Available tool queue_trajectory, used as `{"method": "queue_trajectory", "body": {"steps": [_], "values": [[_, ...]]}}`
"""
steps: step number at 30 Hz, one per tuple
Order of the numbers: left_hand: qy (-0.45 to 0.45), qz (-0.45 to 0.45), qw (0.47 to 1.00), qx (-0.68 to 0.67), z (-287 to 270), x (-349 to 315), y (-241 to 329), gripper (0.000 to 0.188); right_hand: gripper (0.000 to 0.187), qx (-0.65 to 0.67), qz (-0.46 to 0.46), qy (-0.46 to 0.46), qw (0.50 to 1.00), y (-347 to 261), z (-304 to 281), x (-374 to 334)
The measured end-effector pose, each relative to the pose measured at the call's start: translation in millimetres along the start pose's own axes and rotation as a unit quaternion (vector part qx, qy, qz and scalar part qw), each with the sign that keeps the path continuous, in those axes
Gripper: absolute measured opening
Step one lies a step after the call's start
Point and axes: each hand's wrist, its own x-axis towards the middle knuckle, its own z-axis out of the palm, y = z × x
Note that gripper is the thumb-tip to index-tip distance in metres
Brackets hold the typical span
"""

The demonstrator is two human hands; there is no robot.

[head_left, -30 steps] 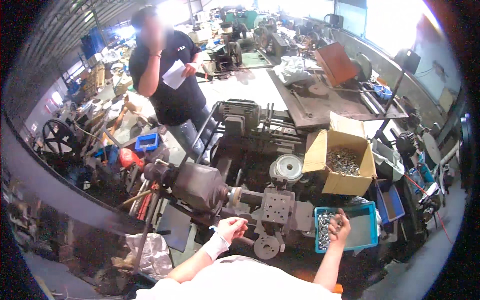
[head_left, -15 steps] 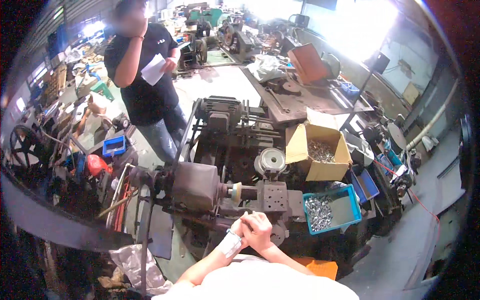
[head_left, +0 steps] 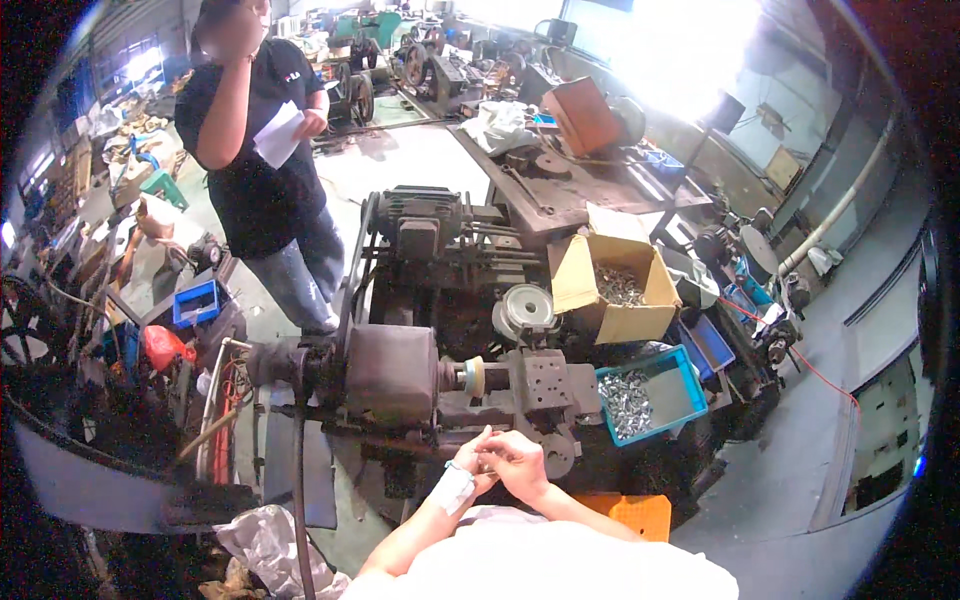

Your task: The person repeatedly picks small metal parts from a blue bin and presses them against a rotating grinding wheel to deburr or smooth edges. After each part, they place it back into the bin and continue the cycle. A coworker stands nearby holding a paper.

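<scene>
My left hand [head_left: 472,466] and my right hand [head_left: 520,466] meet in front of my body, at the near side of a dark metal lathe-like machine [head_left: 545,384]. Both have curled fingers pressed together at the tips; anything between them is too small or hidden to make out. A white band [head_left: 453,489] wraps my left wrist. Just beyond my hands, a pale ring-shaped piece [head_left: 474,377] sits on the machine's spindle. To the right of my right hand stands a teal plastic bin [head_left: 698,402], with many small shiny metal parts [head_left: 628,404] in its left part.
An open cardboard box [head_left: 636,325] of metal parts stands behind the bin, beside a blue bin [head_left: 708,345]. Past the machine at left, a person [head_left: 262,150] in dark clothing holds white paper [head_left: 279,134]. An orange plastic piece [head_left: 640,515] lies at my right.
My view has turned a little to the right, so the surroundings sit further left. My hands stay together near the machine, their fingers slightly rearranged. The other person still has a hand raised.
</scene>
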Motion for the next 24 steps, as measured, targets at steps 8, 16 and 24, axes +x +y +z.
{"method": "queue_trajectory", "body": {"steps": [8, 16, 24], "values": [[0.119, 0.048, 0.989, 0.08, 44.0, -16.4, 4.0, 0.019, 0.013, 0.298, 0.179, -0.061, 0.936, 7.9, -18.3, 29.5], [0.075, 0.13, 0.969, 0.195, 27.5, -1.4, -3.0, 0.021, 0.015, 0.355, 0.304, -0.001, 0.884, 57.4, -43.2, 41.3], [0.117, 0.141, 0.975, 0.124, 23.1, 4.0, -14.3, 0.021, 0.008, 0.385, 0.356, 0.032, 0.851, 81.7, -45.8, 50.2]]}}
